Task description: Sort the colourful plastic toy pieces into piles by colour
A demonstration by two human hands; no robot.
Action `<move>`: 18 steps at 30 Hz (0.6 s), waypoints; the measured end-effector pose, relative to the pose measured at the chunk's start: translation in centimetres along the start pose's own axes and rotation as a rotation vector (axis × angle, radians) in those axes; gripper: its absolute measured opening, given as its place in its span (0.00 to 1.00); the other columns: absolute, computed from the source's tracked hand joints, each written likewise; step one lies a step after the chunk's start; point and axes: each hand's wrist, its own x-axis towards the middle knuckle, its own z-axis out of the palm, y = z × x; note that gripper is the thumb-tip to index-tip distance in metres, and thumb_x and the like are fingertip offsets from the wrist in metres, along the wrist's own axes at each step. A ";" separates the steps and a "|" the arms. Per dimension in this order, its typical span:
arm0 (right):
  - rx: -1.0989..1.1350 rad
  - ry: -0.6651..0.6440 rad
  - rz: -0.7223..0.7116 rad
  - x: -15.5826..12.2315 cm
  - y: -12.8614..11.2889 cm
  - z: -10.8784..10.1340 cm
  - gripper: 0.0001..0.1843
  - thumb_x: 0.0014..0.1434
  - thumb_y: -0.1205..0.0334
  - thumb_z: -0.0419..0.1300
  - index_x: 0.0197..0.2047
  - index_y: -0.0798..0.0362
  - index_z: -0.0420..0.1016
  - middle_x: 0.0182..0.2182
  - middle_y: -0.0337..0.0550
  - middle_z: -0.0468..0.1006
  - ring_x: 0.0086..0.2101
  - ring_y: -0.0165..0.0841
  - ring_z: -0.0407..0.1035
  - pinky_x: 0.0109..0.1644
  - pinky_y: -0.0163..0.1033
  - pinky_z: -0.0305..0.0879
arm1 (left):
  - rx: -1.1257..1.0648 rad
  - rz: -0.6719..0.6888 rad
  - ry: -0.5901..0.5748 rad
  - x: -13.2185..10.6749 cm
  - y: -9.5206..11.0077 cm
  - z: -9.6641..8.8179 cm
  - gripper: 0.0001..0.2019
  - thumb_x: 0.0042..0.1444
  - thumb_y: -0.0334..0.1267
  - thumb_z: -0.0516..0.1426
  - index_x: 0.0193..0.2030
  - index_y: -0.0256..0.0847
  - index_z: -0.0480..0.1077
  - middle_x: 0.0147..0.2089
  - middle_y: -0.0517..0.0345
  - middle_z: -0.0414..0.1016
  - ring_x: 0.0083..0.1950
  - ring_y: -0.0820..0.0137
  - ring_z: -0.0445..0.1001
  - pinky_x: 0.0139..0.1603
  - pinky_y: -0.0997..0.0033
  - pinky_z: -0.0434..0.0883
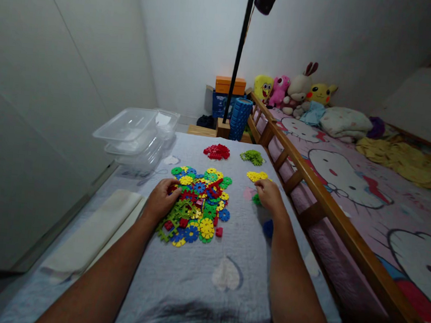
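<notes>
A mixed pile of plastic building pieces (pixel 207 210) lies mid-table: round notched discs in yellow, blue and green, with red and lime pieces among them. At its left edge my left hand (pixel 161 198) rests with curled fingers; red shows between thumb and forefinger, but what it grips is unclear. My right hand (pixel 268 195) is pinched at the near side of a small heap of yellow discs (pixel 257 176). Its fingertips hide whatever they hold. Partly behind this hand are green pieces (pixel 256 200), and blue pieces (pixel 268 228) lie beside the right forearm.
Red pieces (pixel 217 151) and lime pieces (pixel 252 157) form separate heaps at the far end. Clear plastic containers (pixel 128 127) are stacked at far left, beyond a folded cream cloth (pixel 98 229). A wooden bed rail (pixel 310 189) borders the table's right side; a black pole (pixel 240 54) stands behind.
</notes>
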 end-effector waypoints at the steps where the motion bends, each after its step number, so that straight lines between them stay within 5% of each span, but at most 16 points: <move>1: -0.012 -0.020 -0.040 0.1 -1.1 0.9 0.16 0.60 0.71 0.54 0.46 0.56 0.81 0.48 0.52 0.81 0.51 0.39 0.71 0.60 0.41 0.60 | -0.002 -0.001 -0.002 0.0 0.0 0.0 0.17 0.56 0.49 0.55 0.45 0.40 0.73 0.49 0.50 0.75 0.49 0.61 0.74 0.57 0.58 0.71; 9: -0.066 -0.126 -0.175 -0.4 -5.6 6.5 0.28 0.66 0.70 0.47 0.67 0.46 0.67 0.68 0.41 0.64 0.60 0.44 0.59 0.60 0.47 0.56 | -0.008 0.003 0.008 0.0 -0.1 0.0 0.16 0.56 0.48 0.55 0.46 0.41 0.73 0.49 0.50 0.75 0.50 0.61 0.74 0.57 0.58 0.70; 13: -0.061 -0.146 -0.182 -0.3 -5.7 6.9 0.30 0.66 0.70 0.47 0.69 0.45 0.62 0.67 0.42 0.67 0.60 0.43 0.58 0.60 0.46 0.55 | -0.011 0.006 0.012 0.0 -0.2 0.0 0.16 0.56 0.48 0.55 0.46 0.41 0.73 0.50 0.50 0.75 0.51 0.60 0.74 0.58 0.58 0.70; 18: -0.119 -0.111 -0.149 -0.2 -5.8 6.2 0.21 0.65 0.64 0.54 0.60 0.47 0.73 0.56 0.48 0.75 0.54 0.45 0.61 0.56 0.46 0.56 | -0.012 0.003 0.005 0.0 -0.1 -0.1 0.16 0.56 0.48 0.55 0.46 0.42 0.73 0.50 0.51 0.75 0.51 0.61 0.74 0.58 0.58 0.70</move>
